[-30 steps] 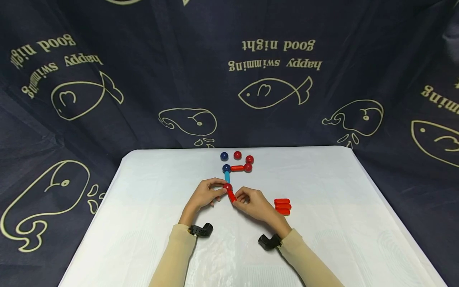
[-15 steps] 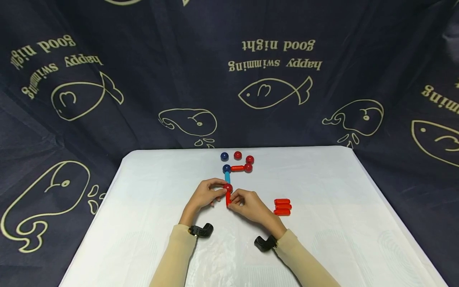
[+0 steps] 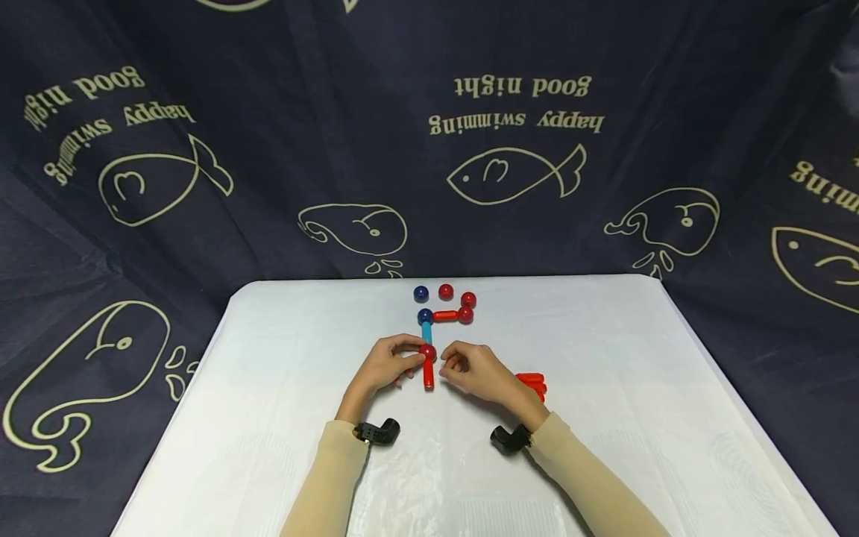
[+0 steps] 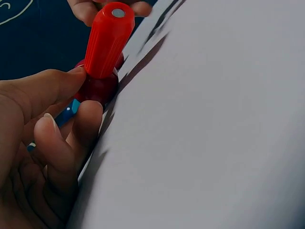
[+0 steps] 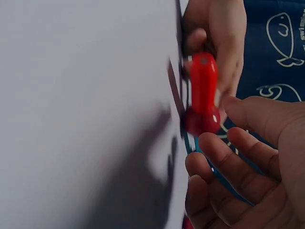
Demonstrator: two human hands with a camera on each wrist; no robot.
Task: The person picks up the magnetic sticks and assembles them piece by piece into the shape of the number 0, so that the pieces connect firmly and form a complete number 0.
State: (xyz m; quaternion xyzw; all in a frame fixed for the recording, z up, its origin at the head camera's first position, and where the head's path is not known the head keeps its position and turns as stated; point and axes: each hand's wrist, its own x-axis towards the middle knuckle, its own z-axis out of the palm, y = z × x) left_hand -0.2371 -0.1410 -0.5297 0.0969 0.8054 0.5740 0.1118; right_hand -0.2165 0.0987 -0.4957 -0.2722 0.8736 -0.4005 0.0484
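Note:
My left hand [image 3: 385, 364] pinches a glossy red ball [image 3: 427, 353] between thumb and fingers. From that ball a red magnetic rod [image 3: 429, 375] points toward me; its metal end tip shows in the left wrist view. On the ball's far side a light blue rod [image 3: 426, 333] leads to a dark blue ball [image 3: 426, 317]. Another red rod [image 3: 445, 316] joins the dark blue ball to a second red ball [image 3: 466, 315] at right. My right hand [image 3: 478, 373] hovers just right of the near red rod, fingers loosely bent, with a gap between them and the rod.
Several spare red rods [image 3: 532, 378] lie together at right, partly hidden behind my right wrist. A loose dark blue ball [image 3: 420, 294] and a red ball [image 3: 446, 291] sit near the white table's [image 3: 302, 321] far edge. Another red ball [image 3: 468, 300] sits close to the right end ball.
The near red rod has swung from slanting right to pointing straight toward me. My right hand has let go of it and drawn back right. My left hand stays in place.

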